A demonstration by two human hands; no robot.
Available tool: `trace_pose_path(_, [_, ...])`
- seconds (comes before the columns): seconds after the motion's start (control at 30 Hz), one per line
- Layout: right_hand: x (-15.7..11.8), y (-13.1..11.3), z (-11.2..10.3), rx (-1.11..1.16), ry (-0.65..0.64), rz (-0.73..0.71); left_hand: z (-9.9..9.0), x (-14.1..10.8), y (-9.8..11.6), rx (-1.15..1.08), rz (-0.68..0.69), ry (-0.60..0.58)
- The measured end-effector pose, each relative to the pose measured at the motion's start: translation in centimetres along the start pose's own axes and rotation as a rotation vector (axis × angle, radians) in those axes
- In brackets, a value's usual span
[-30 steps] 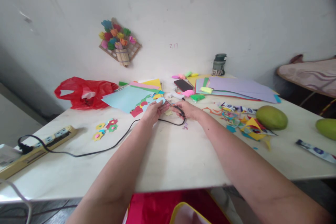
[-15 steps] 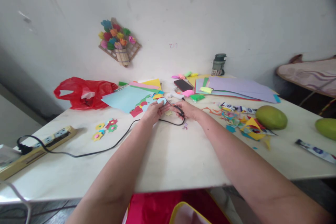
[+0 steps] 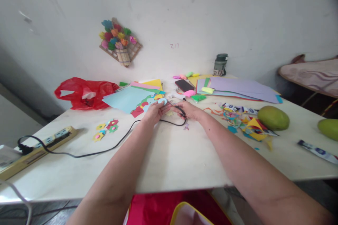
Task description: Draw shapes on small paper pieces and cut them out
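My left hand (image 3: 155, 111) pinches a small light blue paper piece (image 3: 162, 101) over the middle of the table. Close beside it, my right hand (image 3: 188, 110) has its fingers wrapped round the black handles of scissors (image 3: 182, 111). Their blades point left, toward the blue piece; whether they touch it I cannot make out. A black cord (image 3: 124, 135) passes under both hands. Just behind lies a light blue sheet (image 3: 124, 99) with red and green paper cutouts (image 3: 141, 108) on it. Small paper flowers (image 3: 113, 126) lie to the left.
A power strip (image 3: 52, 144) sits at the left, in front of a red plastic bag (image 3: 81, 93). A phone (image 3: 184, 85), bright clay packs (image 3: 198, 97) and coloured sheets (image 3: 237, 88) lie at the back. On the right are paper scraps (image 3: 253, 128), a green mango (image 3: 273, 118) and a glue tube (image 3: 318, 151).
Both hands stay in nearly the same place. The light blue piece has shifted very slightly between the fingers.
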State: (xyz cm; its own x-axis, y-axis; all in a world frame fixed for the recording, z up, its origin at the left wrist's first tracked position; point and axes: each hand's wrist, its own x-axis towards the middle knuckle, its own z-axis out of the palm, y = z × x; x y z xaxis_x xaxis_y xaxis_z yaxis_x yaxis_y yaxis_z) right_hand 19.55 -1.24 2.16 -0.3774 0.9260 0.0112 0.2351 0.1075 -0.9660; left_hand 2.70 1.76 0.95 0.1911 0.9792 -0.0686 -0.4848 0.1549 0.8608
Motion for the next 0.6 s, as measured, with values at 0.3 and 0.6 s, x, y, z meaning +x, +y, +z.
trace_pose_path(0.3, [-0.17,-0.43,0.14,0.021,-0.009,0.023,0.12,-0.01,0.09,-0.047,-0.001,0.056])
trace_pose_path(0.6, [0.16,0.39,-0.14,-0.024,-0.017,0.017,0.04,0.07,-0.04,-0.015,-0.005,0.015])
